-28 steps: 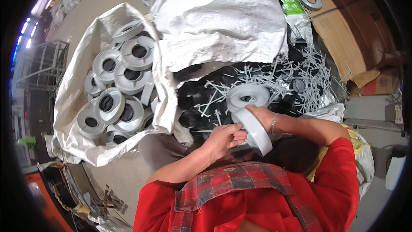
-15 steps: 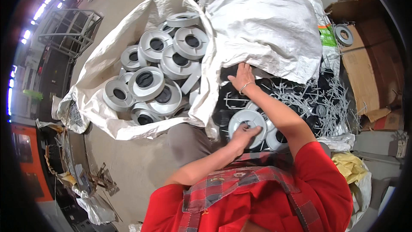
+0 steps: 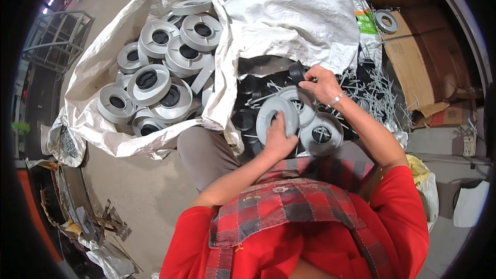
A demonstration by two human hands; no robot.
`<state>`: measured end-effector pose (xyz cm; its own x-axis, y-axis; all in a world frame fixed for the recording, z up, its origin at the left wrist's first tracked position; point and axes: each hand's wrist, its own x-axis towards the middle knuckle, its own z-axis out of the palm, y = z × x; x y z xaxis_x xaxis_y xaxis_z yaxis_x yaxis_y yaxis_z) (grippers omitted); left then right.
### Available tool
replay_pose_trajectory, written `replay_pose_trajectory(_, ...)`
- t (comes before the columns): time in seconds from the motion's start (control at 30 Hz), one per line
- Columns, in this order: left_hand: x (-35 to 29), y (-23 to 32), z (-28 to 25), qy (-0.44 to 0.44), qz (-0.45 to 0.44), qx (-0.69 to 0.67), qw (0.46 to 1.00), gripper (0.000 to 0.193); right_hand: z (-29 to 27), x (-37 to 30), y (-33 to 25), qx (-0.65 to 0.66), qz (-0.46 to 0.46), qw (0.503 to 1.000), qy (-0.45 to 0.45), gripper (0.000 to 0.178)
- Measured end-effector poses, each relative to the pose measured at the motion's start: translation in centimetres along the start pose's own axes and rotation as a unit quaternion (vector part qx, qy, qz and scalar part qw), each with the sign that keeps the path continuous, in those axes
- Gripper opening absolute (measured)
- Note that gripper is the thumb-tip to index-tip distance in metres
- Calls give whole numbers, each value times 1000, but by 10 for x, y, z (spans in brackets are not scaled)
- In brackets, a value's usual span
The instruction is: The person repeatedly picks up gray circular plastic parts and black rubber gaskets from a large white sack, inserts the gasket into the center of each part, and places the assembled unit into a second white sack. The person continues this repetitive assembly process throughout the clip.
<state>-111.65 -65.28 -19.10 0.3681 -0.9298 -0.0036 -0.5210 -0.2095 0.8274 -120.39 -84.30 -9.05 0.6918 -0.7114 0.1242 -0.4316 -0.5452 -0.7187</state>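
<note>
My left hand (image 3: 279, 138) grips a round grey plastic ring (image 3: 264, 114) with its fingers in the centre hole, and the ring is tilted. My right hand (image 3: 323, 86) pinches a black ribbed round cap (image 3: 296, 71) at its edge, raised beside the white sack. Two more grey rings lie close by: one grey ring (image 3: 307, 104) behind the held one, and another grey ring (image 3: 330, 139) to its right near my lap. Black caps (image 3: 250, 83) lie loose under and around them, partly hidden.
An open white woven sack (image 3: 93, 124) at the left holds several grey rings with black centres. A full white sack (image 3: 289, 10) bulges behind my hands. Thin grey plastic sticks (image 3: 361, 98) are heaped at right. Beyond stands a cardboard box (image 3: 413, 57) with a grey ring (image 3: 386, 21).
My right hand has come back from the white sack's edge and now holds a black cap. The ring in my left hand has been lifted and tilted. The whole view has shifted.
</note>
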Motion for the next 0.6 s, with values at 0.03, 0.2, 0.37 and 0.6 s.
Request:
replay_pose_trajectory(0.03, 4, 14, -14, 50, -25, -20, 998, 82, -11, -14, -8, -1, 4, 1000, 0, 15)
replay_pose_trajectory(0.2, 18, 30, -88, -18, -181, -505, 844, 50, 17, -63, -37, 58, -151, 987, -15, 14)
replay_pose_trajectory(0.37, 1, 50, -113, -56, -177, -611, 769, 44, 26, -60, -56, 81, -67, 992, -71, 58)
replay_pose_trajectory(0.6, -7, 57, -138, -140, -205, -576, 779, 46, 17, -60, -87, -153, -153, 958, -187, 77)
